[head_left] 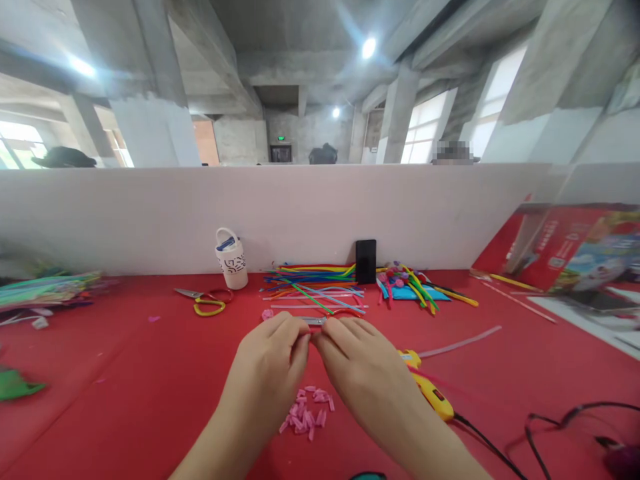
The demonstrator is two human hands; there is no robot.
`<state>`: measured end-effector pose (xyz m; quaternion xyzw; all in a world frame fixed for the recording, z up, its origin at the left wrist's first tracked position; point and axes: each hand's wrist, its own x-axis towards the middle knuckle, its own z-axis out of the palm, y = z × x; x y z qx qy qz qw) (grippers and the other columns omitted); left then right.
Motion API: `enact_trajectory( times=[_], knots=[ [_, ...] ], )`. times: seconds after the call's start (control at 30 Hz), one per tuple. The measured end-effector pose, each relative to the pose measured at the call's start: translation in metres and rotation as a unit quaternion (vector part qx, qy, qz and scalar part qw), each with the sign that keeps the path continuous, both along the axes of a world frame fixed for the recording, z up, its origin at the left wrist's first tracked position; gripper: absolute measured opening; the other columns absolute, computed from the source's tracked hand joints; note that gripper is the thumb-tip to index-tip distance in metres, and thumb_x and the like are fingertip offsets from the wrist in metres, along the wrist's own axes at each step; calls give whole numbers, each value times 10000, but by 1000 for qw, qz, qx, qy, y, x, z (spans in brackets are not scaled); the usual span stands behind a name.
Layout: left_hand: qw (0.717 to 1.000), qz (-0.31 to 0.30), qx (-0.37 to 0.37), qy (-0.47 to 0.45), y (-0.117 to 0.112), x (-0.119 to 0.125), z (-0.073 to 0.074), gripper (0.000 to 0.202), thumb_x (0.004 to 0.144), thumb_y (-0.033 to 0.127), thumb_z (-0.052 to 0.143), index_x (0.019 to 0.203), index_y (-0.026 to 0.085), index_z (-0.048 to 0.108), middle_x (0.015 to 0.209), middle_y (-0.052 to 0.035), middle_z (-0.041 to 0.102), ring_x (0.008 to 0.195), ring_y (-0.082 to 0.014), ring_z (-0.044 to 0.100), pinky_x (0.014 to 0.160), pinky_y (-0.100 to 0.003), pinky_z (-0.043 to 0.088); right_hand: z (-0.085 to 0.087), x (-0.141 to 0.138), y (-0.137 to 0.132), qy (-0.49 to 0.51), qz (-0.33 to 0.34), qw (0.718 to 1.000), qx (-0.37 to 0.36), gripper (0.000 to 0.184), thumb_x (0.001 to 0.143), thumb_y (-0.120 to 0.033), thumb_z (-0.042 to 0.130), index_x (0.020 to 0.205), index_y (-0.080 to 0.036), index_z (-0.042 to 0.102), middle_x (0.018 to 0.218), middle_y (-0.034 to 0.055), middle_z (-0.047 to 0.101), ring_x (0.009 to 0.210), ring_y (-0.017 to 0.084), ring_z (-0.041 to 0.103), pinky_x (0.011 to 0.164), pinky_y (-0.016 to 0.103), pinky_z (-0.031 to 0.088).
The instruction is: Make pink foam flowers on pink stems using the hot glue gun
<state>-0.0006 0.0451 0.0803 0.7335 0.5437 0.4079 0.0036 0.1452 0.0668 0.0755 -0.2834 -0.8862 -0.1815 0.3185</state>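
My left hand (pixel 274 353) and my right hand (pixel 357 360) meet over the table, fingertips pinched close together. Between them shows a bit of a thin red strip (pixel 313 332), mostly covered by the fingers. Scissors (pixel 316 321) lie just beyond the fingertips, their red handles partly behind my right hand. A small pink curled piece (pixel 267 313) sits by my left knuckles. Below the hands is a pile of short pink pieces (pixel 303 417). Beside my right forearm lies a yellow glue gun (pixel 434 395), partly hidden, with a pale glue stick (pixel 460 342) at its back.
Colourful pipe cleaners (pixel 315 287) lie along the white partition (pixel 300 213), between a white cup (pixel 233 263) and a black phone (pixel 366 261). Yellow-handled scissors (pixel 207 303) rest at left. More craft stems (pixel 423 290) and a black cable (pixel 490 443) are at right.
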Motion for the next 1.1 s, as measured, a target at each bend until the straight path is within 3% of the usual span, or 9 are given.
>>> enact_trajectory(
  times=[0.17, 0.37, 0.47, 0.57, 0.67, 0.73, 0.8, 0.93, 1.1],
  knots=[
    [984, -63, -161, -50, -6, -6, 10, 141, 768, 134, 476, 656, 185, 544, 621, 28, 535, 580, -127, 477, 551, -236, 347, 16, 16, 2, -17, 77, 995, -61, 268, 915, -106, 387, 774, -154, 610, 746, 25, 551, 741, 166, 484, 827, 350, 374],
    [899, -165, -344, -215, -11, -6, 12, 101, 682, 107, 504, 610, 170, 537, 531, 63, 459, 499, -83, 398, 477, -206, 305, 35, 33, -7, 11, 145, 965, -217, 167, 895, -164, 488, 753, -167, 577, 771, -1, 525, 763, 132, 457, 833, 308, 358],
    [849, -219, -386, -287, -12, -4, 12, 76, 664, 110, 555, 610, 163, 552, 504, 69, 466, 465, -67, 385, 458, -196, 300, 34, 37, -4, 56, 175, 944, -273, 130, 882, -179, 515, 771, -185, 583, 778, -9, 519, 782, 130, 473, 764, 278, 379],
    [832, -235, -351, -360, -13, -1, 14, 64, 654, 149, 629, 612, 157, 581, 514, 63, 490, 466, -58, 396, 454, -180, 312, 26, 34, 4, 159, 223, 898, -344, 93, 858, -185, 553, 769, -194, 581, 783, -18, 531, 770, 118, 507, 712, 248, 403],
    [834, -214, -261, -438, -12, 2, 13, 81, 643, 173, 659, 605, 161, 589, 518, 64, 498, 456, -52, 398, 439, -166, 319, 17, 23, 7, 252, 217, 874, -356, 120, 852, -160, 548, 737, -192, 560, 746, -24, 533, 721, 113, 510, 672, 238, 409],
    [847, -183, -201, -457, -10, 4, 11, 74, 664, 185, 649, 619, 170, 592, 524, 62, 515, 462, -57, 417, 438, -164, 334, 11, 12, 4, 274, 185, 887, -323, 160, 855, -141, 534, 703, -190, 540, 711, -24, 519, 688, 116, 495, 625, 231, 400],
    [885, -130, -138, -426, -8, 5, 8, 66, 701, 185, 622, 642, 180, 594, 558, 55, 542, 500, -71, 453, 471, -170, 366, 6, 3, 0, 268, 150, 913, -270, 163, 862, -127, 510, 713, -184, 546, 711, -9, 517, 668, 125, 487, 594, 235, 398],
    [976, -9, 7, -216, -5, 4, 3, 106, 767, 151, 557, 669, 186, 577, 616, 39, 561, 578, -102, 500, 558, -203, 400, -4, -6, -3, 185, 57, 973, -124, 168, 881, -107, 434, 868, -145, 597, 793, 62, 579, 736, 185, 518, 667, 309, 423],
    [997, 29, 67, 32, -4, 6, -5, 177, 822, 122, 466, 684, 167, 566, 622, 6, 533, 571, -136, 483, 547, -248, 370, -5, -2, 1, 42, -10, 999, -33, 226, 868, -68, 407, 797, -141, 609, 748, 57, 577, 676, 188, 504, 642, 313, 409]
  ],
)
